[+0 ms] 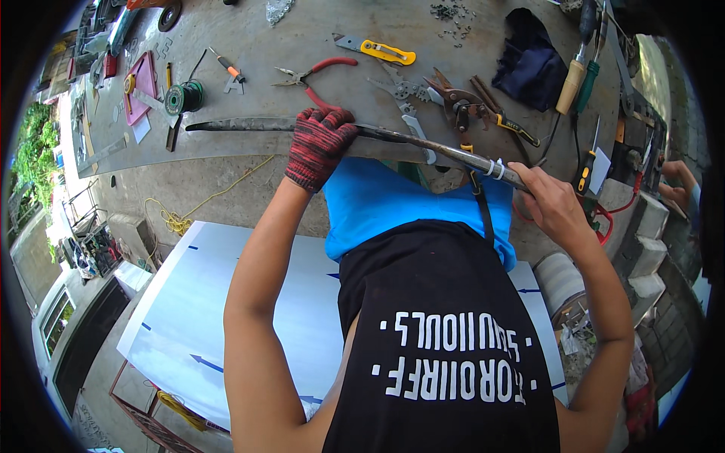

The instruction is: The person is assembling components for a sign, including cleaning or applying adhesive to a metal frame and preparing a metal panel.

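Observation:
A long, slim, slightly curved rod (438, 149) lies across in front of me along the near edge of the metal table. Its left part is dark, flattened and tapered; the right part looks like a shiny metal tube with white ties round it. My left hand (323, 143), in a red and black knit glove, is closed round the rod near its middle. Bare, my right hand (555, 198) grips the right end, which its fingers partly hide. Just beyond the glove are red-handled pliers (311, 73), one handle reaching towards it.
On the metal table (249, 106) lie a yellow folding saw (385, 51), tin snips (461, 102), a wire spool (185, 98), a dark cloth (529, 64) and a wooden-handled tool (572, 87). Another person's hand (680, 181) shows at far right. A white panel (189, 302) lies below left.

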A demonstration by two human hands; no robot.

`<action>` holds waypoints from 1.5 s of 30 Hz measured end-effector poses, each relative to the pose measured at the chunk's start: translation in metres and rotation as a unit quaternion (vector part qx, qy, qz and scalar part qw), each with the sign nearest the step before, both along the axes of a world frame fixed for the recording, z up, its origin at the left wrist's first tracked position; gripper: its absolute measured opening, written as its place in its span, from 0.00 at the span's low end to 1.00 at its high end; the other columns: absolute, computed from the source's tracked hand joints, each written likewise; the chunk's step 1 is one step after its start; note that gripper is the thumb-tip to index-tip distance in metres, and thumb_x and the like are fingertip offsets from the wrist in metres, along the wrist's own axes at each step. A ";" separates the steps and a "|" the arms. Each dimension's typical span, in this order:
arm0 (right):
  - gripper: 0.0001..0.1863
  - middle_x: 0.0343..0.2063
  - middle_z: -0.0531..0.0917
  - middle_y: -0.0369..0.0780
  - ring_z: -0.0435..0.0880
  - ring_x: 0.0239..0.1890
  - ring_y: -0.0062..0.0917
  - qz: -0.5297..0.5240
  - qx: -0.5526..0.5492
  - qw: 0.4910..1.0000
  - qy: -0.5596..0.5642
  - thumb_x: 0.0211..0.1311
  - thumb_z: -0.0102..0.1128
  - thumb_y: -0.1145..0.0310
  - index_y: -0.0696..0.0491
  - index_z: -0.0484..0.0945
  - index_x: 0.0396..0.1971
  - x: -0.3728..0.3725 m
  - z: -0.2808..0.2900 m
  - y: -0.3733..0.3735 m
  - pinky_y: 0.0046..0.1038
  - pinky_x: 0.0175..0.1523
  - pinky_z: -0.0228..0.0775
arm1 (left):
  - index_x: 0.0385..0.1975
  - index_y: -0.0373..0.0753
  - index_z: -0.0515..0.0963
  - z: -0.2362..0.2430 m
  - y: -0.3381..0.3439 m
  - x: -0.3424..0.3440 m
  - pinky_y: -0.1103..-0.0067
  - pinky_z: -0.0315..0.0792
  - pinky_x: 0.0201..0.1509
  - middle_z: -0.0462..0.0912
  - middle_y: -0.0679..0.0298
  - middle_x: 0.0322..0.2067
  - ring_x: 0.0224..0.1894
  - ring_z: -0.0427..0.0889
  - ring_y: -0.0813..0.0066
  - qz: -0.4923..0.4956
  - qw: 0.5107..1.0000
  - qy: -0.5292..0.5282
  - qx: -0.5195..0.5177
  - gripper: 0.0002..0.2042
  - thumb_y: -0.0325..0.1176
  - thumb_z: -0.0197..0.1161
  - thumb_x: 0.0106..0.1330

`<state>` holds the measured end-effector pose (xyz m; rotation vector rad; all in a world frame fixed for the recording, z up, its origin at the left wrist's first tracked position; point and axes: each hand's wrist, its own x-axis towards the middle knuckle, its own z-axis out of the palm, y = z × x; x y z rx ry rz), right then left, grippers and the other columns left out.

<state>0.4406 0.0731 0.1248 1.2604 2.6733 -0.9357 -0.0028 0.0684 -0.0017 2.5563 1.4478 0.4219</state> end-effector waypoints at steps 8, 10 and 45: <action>0.34 0.35 0.80 0.45 0.86 0.35 0.40 -0.018 -0.037 0.998 0.054 0.61 0.66 0.81 0.50 0.71 0.68 -0.003 0.018 0.000 0.39 0.40 0.78 | 0.37 0.52 0.85 -0.006 -0.005 -0.003 0.59 0.72 0.57 0.87 0.66 0.45 0.50 0.84 0.59 0.007 1.000 -0.012 -0.003 0.08 0.33 0.64 0.58; 0.32 0.36 0.82 0.46 0.86 0.35 0.40 -0.069 -0.036 0.990 0.114 0.61 0.64 0.83 0.51 0.73 0.67 -0.006 0.022 -0.003 0.36 0.42 0.79 | 0.38 0.53 0.85 -0.001 -0.001 -0.004 0.59 0.72 0.58 0.87 0.67 0.46 0.51 0.85 0.61 -0.004 1.000 0.006 0.010 0.09 0.34 0.65 0.59; 0.24 0.40 0.85 0.38 0.80 0.33 0.16 -0.460 0.109 0.860 0.191 0.79 0.57 0.69 0.59 0.69 0.70 0.060 0.047 -0.101 0.22 0.42 0.76 | 0.39 0.55 0.85 -0.019 0.000 -0.005 0.59 0.70 0.60 0.87 0.70 0.45 0.50 0.84 0.63 -0.012 0.998 -0.006 0.057 0.08 0.34 0.65 0.61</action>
